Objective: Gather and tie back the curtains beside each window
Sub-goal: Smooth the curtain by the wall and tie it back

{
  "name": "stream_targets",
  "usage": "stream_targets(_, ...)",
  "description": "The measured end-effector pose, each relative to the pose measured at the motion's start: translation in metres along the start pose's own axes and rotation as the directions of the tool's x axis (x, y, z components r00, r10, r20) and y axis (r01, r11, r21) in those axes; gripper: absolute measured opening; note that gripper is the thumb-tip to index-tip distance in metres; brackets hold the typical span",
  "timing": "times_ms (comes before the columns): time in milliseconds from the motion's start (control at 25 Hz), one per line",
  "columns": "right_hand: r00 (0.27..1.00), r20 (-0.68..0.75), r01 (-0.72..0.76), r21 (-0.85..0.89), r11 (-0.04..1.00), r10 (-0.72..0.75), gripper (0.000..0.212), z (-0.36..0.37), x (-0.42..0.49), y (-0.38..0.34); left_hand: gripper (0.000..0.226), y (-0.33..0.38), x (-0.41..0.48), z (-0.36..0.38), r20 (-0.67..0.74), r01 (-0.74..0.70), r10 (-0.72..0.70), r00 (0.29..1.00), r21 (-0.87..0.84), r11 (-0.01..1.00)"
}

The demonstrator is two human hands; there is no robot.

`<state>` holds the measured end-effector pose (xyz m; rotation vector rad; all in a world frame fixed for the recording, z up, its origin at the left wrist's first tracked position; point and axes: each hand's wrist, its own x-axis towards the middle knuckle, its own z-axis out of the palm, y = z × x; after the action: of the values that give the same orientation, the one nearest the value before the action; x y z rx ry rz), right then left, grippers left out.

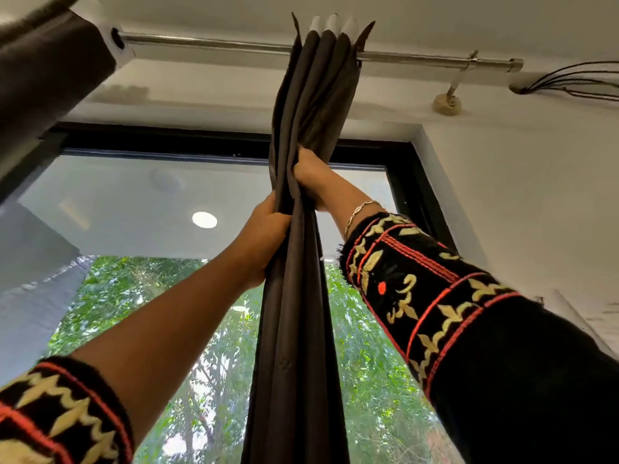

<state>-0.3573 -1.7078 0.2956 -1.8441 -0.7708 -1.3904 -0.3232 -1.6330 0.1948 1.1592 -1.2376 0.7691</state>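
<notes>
Both hands, left hand (268,226) and right hand (310,170), clench the soft, limp dark-brown fabric curtain (294,296), bunched high where folds gather easily.

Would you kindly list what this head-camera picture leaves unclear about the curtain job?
- Lower end of the gathered dark brown curtain: cut off by the bottom edge.
- Any tie-back cord or hook: none in view.
- Fingertips of the left hand and right hand: buried in fabric folds.
- Second dark curtain at top left: blurred, cropped by the frame.
</notes>
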Motion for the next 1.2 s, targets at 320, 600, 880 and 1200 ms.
stream_targets(320, 0.996, -0.09, -0.033, -0.223, 0.974, 0.013, 0.06, -0.024, -0.036, 0.021, 0.046, -0.018, -0.036, 0.006, -0.019, 0.081, -0.079, 0.997, 0.18, 0.98)
stream_targets(600, 0.992, -0.086, -0.12, -0.357, 0.926, 0.095, 0.085, -0.056, -0.104, 0.025, 0.05, -0.022, -0.077, 0.038, -0.133, -0.021, 0.088, 0.987, 0.44, 0.898)
stream_targets(880, 0.948, 0.141, -0.224, -0.347, 0.911, 0.287, 0.088, -0.055, -0.199, 0.049, 0.046, -0.033, -0.158, 0.065, -0.24, 0.177, -0.047, 0.97, 0.558, 0.811)
stream_targets(1200, 0.869, 0.27, -0.3, -0.375, 0.877, 0.414, 0.075, -0.063, -0.339, 0.078, 0.034, -0.038, -0.286, 0.092, -0.382, 0.432, -0.231, 0.895, 0.61, 0.664)
